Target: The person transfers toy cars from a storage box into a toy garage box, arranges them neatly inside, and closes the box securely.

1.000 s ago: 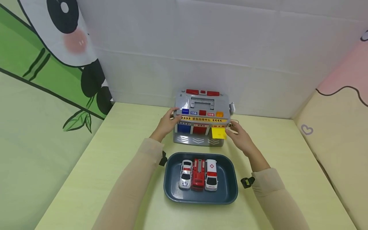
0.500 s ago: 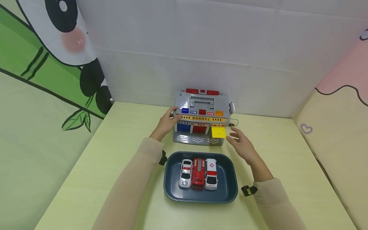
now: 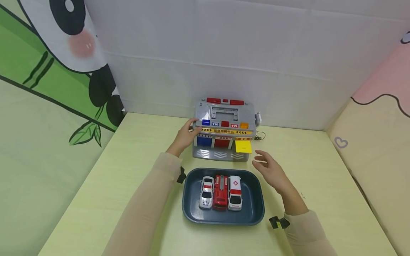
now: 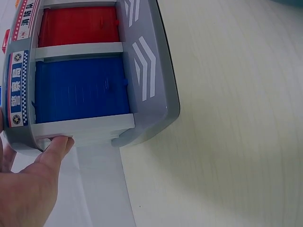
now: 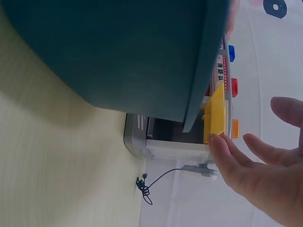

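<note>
A grey toy emergency garage (image 3: 205,112) stands at the back of the table, with a blue door (image 4: 80,90) and a red door (image 4: 78,26) both down. Its yellow door (image 3: 243,147) is swung up and sticks out forward. My left hand (image 3: 184,138) holds the garage by its left upper corner, fingers and thumb around the edge. My right hand (image 3: 270,170) hovers to the front right of the garage, fingers loosely bent and holding nothing. In front, a dark blue tray (image 3: 253,199) carries a white police car (image 3: 206,193), a red fire truck (image 3: 220,193) and a white ambulance (image 3: 235,193).
A white handset (image 3: 258,119) hangs on the garage's right side, its thin dark cord (image 5: 144,187) bunched on the table. Behind the garage rises a white cloth wall (image 3: 224,53). Printed side panels (image 3: 61,149) border the pale green table (image 3: 134,149).
My right hand has drawn back from the garage's right side, toward me and slightly right. The left hand keeps its place, and the yellow door stays raised.
</note>
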Action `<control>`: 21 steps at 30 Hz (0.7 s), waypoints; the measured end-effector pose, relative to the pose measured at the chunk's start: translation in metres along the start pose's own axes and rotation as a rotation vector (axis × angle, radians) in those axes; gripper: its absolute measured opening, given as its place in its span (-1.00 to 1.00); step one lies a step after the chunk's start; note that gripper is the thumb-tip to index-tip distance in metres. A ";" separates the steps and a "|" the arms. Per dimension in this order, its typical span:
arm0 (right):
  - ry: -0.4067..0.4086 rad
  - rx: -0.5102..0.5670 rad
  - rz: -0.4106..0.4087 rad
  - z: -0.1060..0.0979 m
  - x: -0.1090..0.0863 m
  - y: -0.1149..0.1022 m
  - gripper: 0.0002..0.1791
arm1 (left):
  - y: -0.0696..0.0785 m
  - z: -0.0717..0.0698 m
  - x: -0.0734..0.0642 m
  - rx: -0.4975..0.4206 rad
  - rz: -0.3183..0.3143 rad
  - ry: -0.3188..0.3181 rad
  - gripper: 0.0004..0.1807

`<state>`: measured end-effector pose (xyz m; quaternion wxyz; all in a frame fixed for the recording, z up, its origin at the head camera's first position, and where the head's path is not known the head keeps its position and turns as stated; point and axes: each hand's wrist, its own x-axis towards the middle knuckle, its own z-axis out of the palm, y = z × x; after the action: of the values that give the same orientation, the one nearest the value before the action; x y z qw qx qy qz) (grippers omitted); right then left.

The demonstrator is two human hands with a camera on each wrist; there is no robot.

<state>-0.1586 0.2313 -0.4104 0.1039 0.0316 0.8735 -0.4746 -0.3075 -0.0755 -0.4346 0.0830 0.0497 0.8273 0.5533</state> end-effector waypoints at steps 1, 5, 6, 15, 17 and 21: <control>-0.003 -0.002 0.001 0.001 -0.002 0.000 -0.33 | 0.000 0.000 0.000 0.001 0.001 0.000 -0.42; -0.019 0.004 -0.004 0.006 -0.010 0.000 -0.38 | 0.000 0.000 0.001 0.007 0.002 0.001 -0.42; -0.025 0.006 -0.006 0.007 -0.012 0.001 -0.39 | -0.001 0.000 0.001 0.010 0.003 0.002 -0.42; -0.064 -0.034 0.002 0.021 -0.024 0.001 -0.44 | -0.001 -0.001 0.002 0.004 0.003 0.003 -0.42; -0.082 -0.035 -0.001 0.023 -0.026 0.001 -0.44 | 0.000 0.000 0.002 -0.002 -0.001 0.002 -0.42; -0.124 -0.034 -0.009 0.028 -0.028 0.004 -0.44 | -0.001 0.000 0.001 -0.010 -0.009 -0.001 -0.42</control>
<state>-0.1260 0.2110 -0.4229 0.1561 -0.0032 0.8734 -0.4613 -0.3082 -0.0754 -0.4356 0.0862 0.0458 0.8248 0.5570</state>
